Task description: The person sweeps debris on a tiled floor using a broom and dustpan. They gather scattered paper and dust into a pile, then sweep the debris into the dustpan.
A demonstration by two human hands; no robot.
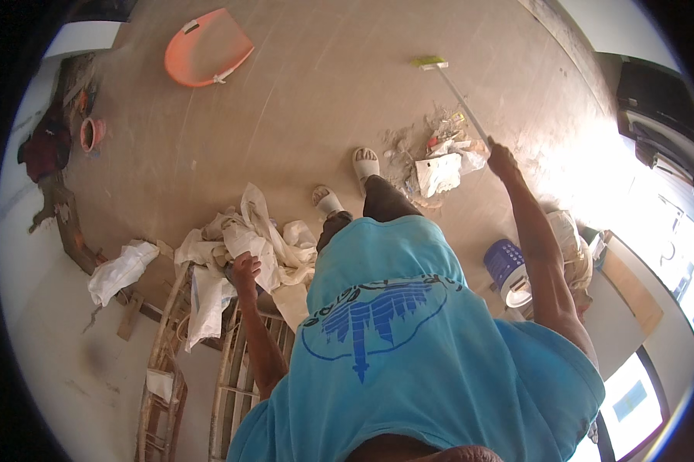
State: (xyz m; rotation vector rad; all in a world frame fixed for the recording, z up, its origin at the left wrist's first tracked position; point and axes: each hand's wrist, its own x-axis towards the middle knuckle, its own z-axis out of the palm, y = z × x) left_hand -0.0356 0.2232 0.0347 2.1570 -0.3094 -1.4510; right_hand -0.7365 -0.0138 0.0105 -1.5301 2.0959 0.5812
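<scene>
My right hand (504,161) grips the upper end of a broom's pale handle (463,103), arm stretched out ahead. At its far end the broom head with yellow-green bristles (429,62) rests on the dusty floor. Left of my right hand lies a heap of sweepings (419,136), dirt mixed with scraps. A crumpled white sack or sheet (439,173) lies at its near edge. My left hand (246,271) hangs at my side, fingers loosely curled and apart, with nothing seen in it. Behind it, from this view, is a pile of whitish woven sacks (254,237).
An orange plastic scoop-shaped tub (208,52) lies on the floor ahead. A reddish pot (93,134) stands by the left wall. Metal scaffold frames (223,369) lean at my left. A blue-and-white bucket (507,271) and filled sacks (569,248) are at my right.
</scene>
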